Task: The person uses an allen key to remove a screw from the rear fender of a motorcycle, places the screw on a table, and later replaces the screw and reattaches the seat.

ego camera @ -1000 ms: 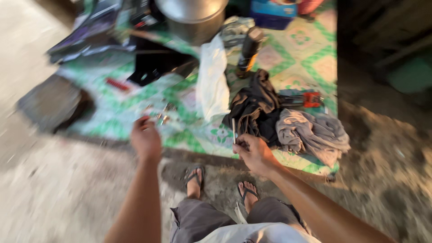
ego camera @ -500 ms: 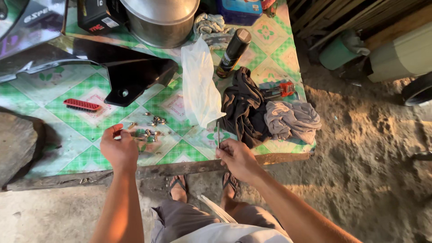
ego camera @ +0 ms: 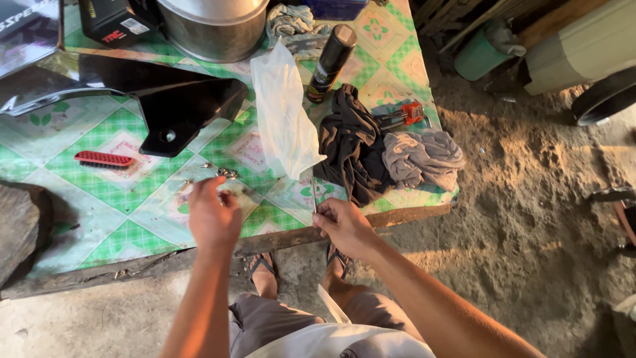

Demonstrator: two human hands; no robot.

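Observation:
My left hand [ego camera: 212, 215] hovers over the green patterned table [ego camera: 132, 219], fingers pinched near a few small metal screws [ego camera: 226, 174] lying on the cloth; what it pinches is hidden. My right hand [ego camera: 343, 225] is closed around a thin metal tool [ego camera: 313, 192] that points up toward a clear plastic bag [ego camera: 283, 119]. A black plastic panel [ego camera: 165, 99] lies behind the left hand.
A red brush [ego camera: 105, 159] lies at the left. Dark cloth [ego camera: 351, 142] and grey cloth [ego camera: 424, 156], red-handled pliers [ego camera: 405, 115], a black spray can [ego camera: 331, 61] and a metal pot [ego camera: 212, 26] sit on the table. Dirt floor at the right; my sandalled feet [ego camera: 265, 268] below.
The view has swung down and closer over the table. My left hand has shifted right toward the screws; my right hand keeps hold of the thin tool.

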